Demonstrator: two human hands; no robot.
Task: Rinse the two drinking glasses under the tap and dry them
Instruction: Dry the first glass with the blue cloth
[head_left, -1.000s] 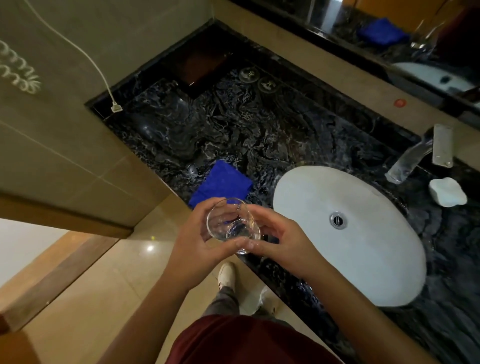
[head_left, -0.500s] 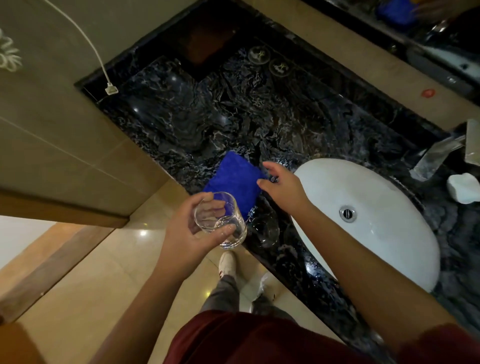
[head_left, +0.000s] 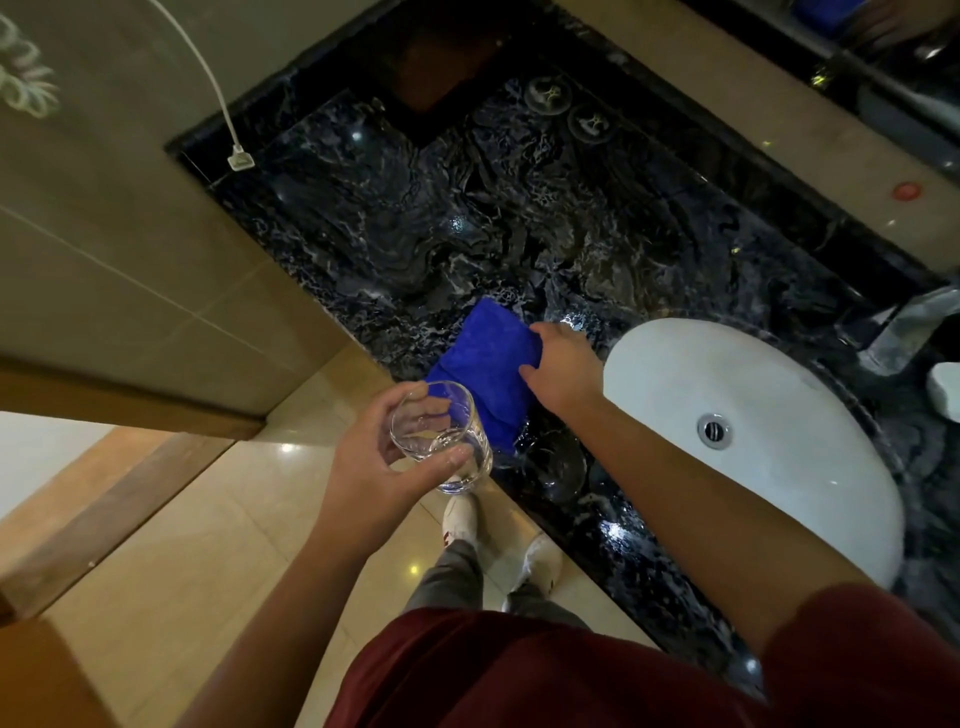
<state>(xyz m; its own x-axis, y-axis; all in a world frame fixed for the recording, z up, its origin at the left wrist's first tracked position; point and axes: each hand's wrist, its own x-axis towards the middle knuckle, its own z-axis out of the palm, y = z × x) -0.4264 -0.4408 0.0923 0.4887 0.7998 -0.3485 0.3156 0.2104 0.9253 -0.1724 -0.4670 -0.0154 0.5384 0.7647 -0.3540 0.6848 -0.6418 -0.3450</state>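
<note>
A: Step? Where's the glass (head_left: 440, 435)?
B: Drying, I'd say. Left hand (head_left: 374, 462) wraps it, near counter edge. Right hand (head_left: 563, 364) lies on blue cloth (head_left: 488, 374), fingers not yet curled
A: Next?
B: Prob pinch cloth, bring it to the glass

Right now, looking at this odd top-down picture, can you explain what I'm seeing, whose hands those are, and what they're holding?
There is no machine: a camera worn on a person's head looks down at their own two hands. The left hand grips a clear drinking glass over the counter's edge. The right hand rests on a folded blue cloth lying on the dark marble counter, its fingers at the cloth's edge. A second glass stands just below the cloth. To the right is a white oval basin.
</note>
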